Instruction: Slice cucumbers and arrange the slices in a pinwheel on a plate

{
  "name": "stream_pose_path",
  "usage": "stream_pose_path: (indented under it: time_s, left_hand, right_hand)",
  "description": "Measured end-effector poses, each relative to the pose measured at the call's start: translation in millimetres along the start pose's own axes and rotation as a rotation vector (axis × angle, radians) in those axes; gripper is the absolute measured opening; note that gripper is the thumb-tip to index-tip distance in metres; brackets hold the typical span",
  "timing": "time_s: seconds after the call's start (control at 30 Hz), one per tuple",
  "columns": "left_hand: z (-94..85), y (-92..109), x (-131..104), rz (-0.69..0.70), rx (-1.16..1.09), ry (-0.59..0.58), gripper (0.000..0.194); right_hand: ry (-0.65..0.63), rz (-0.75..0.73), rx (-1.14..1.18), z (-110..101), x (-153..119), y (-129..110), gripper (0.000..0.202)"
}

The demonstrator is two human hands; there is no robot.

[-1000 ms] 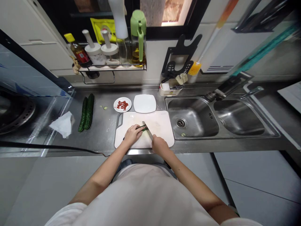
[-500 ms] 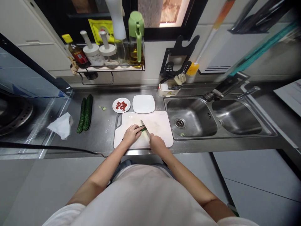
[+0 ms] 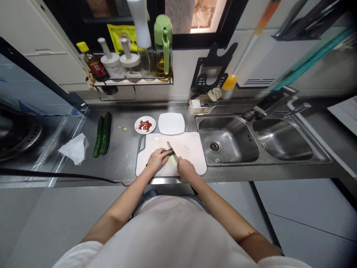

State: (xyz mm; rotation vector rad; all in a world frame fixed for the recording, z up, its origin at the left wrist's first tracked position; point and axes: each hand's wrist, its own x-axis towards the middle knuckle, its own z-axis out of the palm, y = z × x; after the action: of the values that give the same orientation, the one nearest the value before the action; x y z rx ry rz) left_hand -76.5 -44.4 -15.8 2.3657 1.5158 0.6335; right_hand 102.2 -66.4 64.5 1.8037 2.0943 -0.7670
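Note:
On a white cutting board [image 3: 189, 149] with a grey edge, my left hand [image 3: 156, 159] is closed over a dark green cucumber [image 3: 170, 152], pressing it to the board. Only a short part of the cucumber shows beyond the fingertips. My right hand [image 3: 185, 168] grips a kitchen knife [image 3: 172, 149], its blade slanting up and left across the cucumber beside my left fingertips. Behind the board stand a small white plate [image 3: 152, 121] of chopped red pieces [image 3: 145, 125] and a white square plate [image 3: 171, 123].
Two whole cucumbers [image 3: 105, 134] and a crumpled white tissue [image 3: 74, 148] lie to the left, with two small cucumber ends [image 3: 124, 128] nearby. A double steel sink [image 3: 228, 137] adjoins the board on the right. Above the counter hangs a rack [image 3: 134, 82] with bottles and jars.
The whole view has shifted slightly. Both hands keep their places on the board, and the knife stays across the cucumber with little visible movement.

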Motion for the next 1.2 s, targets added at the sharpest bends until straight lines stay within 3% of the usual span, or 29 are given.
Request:
stream_pose_path:
  time_s: [0.2,0.5,0.83,1.2]
  left_hand:
    - [0.9,-0.8,0.7,-0.004,-0.011,-0.007,0.034]
    - [-0.8,0.7,0.1,0.003,-0.005,0.001,0.033]
    - [4.9,-2.9,-0.8,0.0,-0.005,0.016,0.032]
    - [2.3,-1.9,-0.6,0.001,-0.008,0.008,0.035]
  right_hand:
    - [0.0,0.005,-0.007,3.7,-4.0,4.3,0.026]
    - [0.034,-0.02,0.013,-2.9,17.1,-8.4,0.031]
    - [-0.006,0.004,-0.022,9.2,2.7,3.4,0.027]
    - [0.013,0.014,0.011,5.0,13.3,-5.9,0.03]
